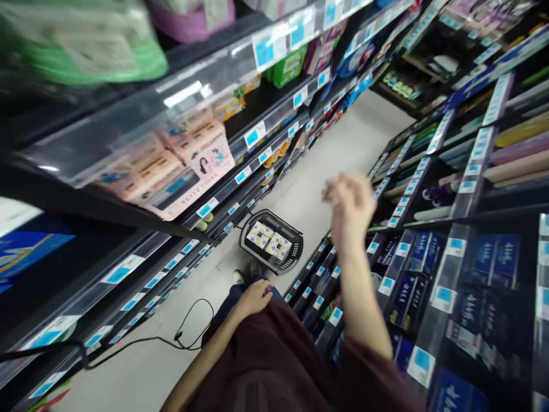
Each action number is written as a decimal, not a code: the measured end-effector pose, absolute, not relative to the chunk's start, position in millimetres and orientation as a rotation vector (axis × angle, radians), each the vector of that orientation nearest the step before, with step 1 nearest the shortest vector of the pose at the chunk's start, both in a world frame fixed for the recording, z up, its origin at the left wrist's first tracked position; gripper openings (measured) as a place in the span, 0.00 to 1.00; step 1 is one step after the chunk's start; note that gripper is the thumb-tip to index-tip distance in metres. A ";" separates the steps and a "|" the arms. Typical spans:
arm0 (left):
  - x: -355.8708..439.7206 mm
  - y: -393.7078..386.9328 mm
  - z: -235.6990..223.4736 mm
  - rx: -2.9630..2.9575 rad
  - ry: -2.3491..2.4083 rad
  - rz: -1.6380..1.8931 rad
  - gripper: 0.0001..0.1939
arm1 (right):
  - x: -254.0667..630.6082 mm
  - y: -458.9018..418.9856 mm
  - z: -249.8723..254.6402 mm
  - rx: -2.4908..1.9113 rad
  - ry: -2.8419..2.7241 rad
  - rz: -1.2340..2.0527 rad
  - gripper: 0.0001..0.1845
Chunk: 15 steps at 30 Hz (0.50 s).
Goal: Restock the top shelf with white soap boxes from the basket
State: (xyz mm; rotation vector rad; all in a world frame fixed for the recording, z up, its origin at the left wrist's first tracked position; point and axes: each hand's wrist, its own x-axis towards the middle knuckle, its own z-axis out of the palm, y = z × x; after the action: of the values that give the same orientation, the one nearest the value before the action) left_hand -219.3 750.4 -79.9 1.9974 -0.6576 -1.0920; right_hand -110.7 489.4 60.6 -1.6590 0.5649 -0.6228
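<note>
My right hand [349,200] is raised over the aisle near the right-hand shelves, smeared by motion. Its fingers look bent, but I cannot make out whether they hold anything. Low in front of my body, by the hem of my dark maroon top [270,349], is my left hand [256,296], with its fingers curled in and their inner side hidden. Just beyond my feet, a black shopping basket [295,252] sits on the floor. Yellow-and-white patterned packs [269,240] lie inside it.
Shelves with blue-and-white price tags line both sides. Pink printed packs [193,157] fill part of the left shelf; dark blue boxes [493,260] stand on the right. A black cable [146,339] runs across the floor [343,137] at lower left.
</note>
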 end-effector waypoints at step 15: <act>-155.3 543.9 -490.1 2.607 -0.178 -0.856 0.38 | -234.4 398.1 -485.0 -1.987 1.109 0.014 0.31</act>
State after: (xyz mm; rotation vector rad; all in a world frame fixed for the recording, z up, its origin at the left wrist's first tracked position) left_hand -155.3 543.9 -490.1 2.6073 -0.1781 -0.8564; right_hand -234.4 398.1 -485.0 -1.9866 1.1093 0.0136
